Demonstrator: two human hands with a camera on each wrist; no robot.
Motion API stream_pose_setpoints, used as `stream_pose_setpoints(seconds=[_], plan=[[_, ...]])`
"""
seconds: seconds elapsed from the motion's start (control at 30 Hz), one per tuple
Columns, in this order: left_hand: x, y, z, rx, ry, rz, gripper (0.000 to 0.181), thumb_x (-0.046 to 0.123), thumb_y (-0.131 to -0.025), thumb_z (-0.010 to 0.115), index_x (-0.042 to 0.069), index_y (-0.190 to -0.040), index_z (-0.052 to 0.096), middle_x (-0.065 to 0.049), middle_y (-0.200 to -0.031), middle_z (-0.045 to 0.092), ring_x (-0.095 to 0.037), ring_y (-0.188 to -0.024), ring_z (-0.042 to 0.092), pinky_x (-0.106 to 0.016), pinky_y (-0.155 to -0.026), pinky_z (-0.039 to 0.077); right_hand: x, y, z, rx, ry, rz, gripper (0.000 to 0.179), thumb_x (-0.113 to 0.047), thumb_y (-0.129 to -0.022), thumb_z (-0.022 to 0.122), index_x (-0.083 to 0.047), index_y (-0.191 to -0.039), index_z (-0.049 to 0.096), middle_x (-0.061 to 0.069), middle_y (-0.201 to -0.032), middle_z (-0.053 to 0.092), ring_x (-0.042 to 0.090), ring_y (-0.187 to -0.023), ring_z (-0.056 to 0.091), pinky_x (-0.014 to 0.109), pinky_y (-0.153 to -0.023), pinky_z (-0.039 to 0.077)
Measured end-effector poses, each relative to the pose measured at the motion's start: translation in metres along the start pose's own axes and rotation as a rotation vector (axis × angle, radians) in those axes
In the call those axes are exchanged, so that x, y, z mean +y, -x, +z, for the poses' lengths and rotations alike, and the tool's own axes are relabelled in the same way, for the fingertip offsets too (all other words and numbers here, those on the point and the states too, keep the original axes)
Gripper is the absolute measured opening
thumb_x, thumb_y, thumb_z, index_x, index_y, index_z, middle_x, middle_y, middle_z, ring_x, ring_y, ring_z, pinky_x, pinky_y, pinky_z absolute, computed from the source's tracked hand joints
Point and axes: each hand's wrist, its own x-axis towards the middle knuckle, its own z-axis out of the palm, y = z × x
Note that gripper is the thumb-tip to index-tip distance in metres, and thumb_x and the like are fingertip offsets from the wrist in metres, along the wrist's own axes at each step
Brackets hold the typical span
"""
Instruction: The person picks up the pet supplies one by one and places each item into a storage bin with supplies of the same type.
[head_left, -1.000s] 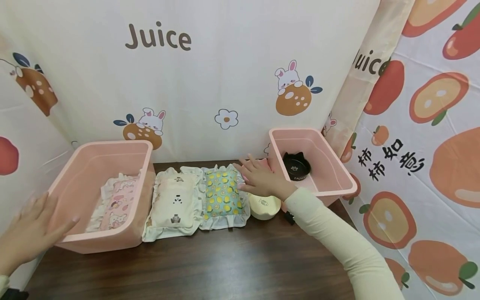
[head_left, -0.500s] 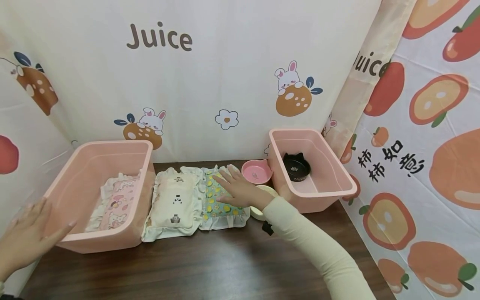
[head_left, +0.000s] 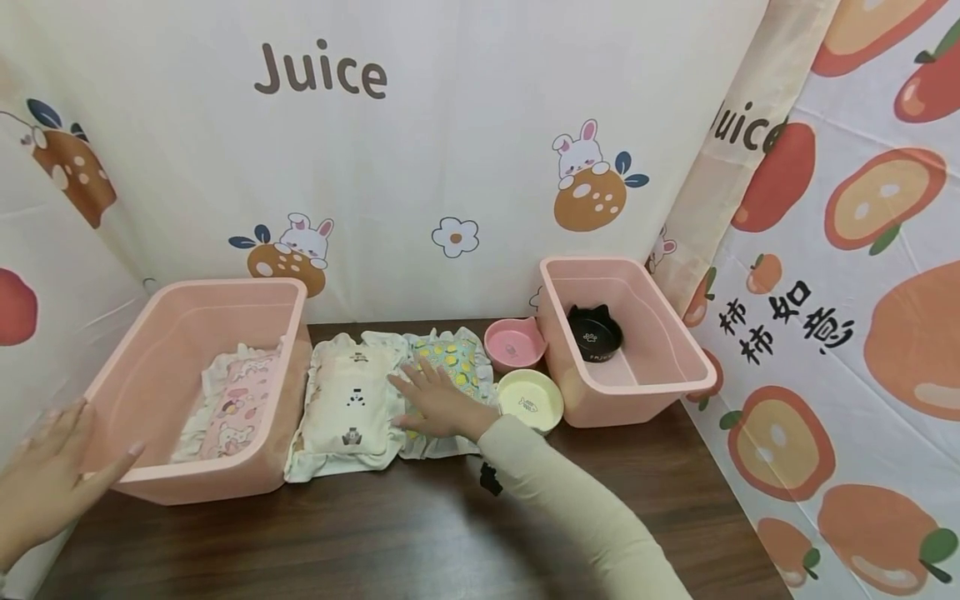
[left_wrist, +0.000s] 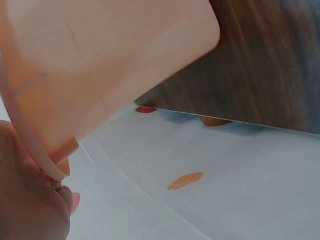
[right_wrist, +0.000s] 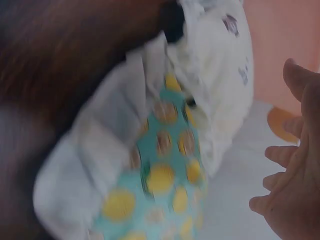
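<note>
My left hand [head_left: 52, 483] rests at the left rim of a large pink plastic bin [head_left: 210, 479], fingers spread and straight, thumb pointing toward the front rim. Inside that bin lies a pink ruffled pillow [head_left: 240, 404]. Over a small teal pillow with lemons [head_left: 467, 367] hovers my right hand [head_left: 442, 402], palm down, fingers spread, holding nothing; it hides part of the pillow. To its left lies a cream ruffled pillow [head_left: 348, 421] with small bear prints. The right wrist view has the lemon pillow below the right hand [right_wrist: 295, 185], apart from it.
A second pink bin [head_left: 615, 408] stands at the right with a black cat-eared bowl [head_left: 595, 335] inside. Between pillows and bin sit a pink bowl [head_left: 515, 344] and a pale yellow bowl [head_left: 531, 402]. Printed curtains border the dark wooden table [head_left: 337, 533] behind and at both sides.
My right hand has swept left from above the pink and yellow bowls to over the lemon pillow, uncovering both bowls. My left hand has stayed at the left bin's rim.
</note>
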Motion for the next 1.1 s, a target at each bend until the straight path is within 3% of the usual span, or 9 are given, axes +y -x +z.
stream_pose_setpoints(seconds=[0.27, 0.53, 0.83, 1.1], plan=[[0.001, 0.001, 0.002, 0.034, -0.027, 0.018, 0.089, 0.045, -0.095, 0.049, -0.022, -0.141, 0.013, -0.043, -0.146, 0.009, -0.051, -0.14, -0.007, -0.054, -0.112, -0.014, -0.032, -0.023, 0.042, 0.031, 0.046, -0.002, 0.076, -0.057, -0.096, 0.043, -0.022, -0.156, 0.012, 0.01, -0.161, 0.008, 0.036, -0.147, 0.004, 0.051, -0.116, 0.017], [0.004, 0.003, 0.002, 0.043, -0.043, 0.019, 0.087, 0.044, -0.096, 0.047, -0.021, -0.141, 0.014, -0.042, -0.147, 0.01, -0.046, -0.142, -0.009, -0.056, -0.112, -0.013, -0.053, -0.035, 0.069, 0.093, 0.101, 0.007, 0.081, -0.057, -0.093, 0.049, -0.026, -0.156, 0.01, 0.011, -0.161, 0.005, 0.038, -0.146, 0.006, 0.05, -0.115, 0.022], [0.005, 0.002, 0.001, 0.03, -0.052, 0.017, 0.084, 0.042, -0.096, 0.047, -0.022, -0.14, 0.016, -0.042, -0.147, 0.01, -0.049, -0.141, -0.007, -0.057, -0.111, -0.013, -0.058, -0.047, 0.087, 0.126, 0.131, 0.06, 0.087, -0.058, -0.09, 0.053, -0.031, -0.155, 0.002, 0.011, -0.161, -0.002, 0.041, -0.145, 0.008, 0.048, -0.114, 0.026], [0.005, 0.002, 0.0, 0.031, -0.038, 0.044, 0.082, 0.04, -0.096, 0.048, -0.022, -0.14, 0.017, -0.042, -0.147, 0.009, -0.048, -0.141, -0.009, -0.054, -0.113, -0.014, -0.059, -0.053, 0.091, 0.176, 0.016, 0.098, 0.082, -0.061, -0.091, 0.048, -0.036, -0.154, 0.003, 0.01, -0.161, -0.004, 0.043, -0.144, 0.012, 0.051, -0.111, 0.03]])
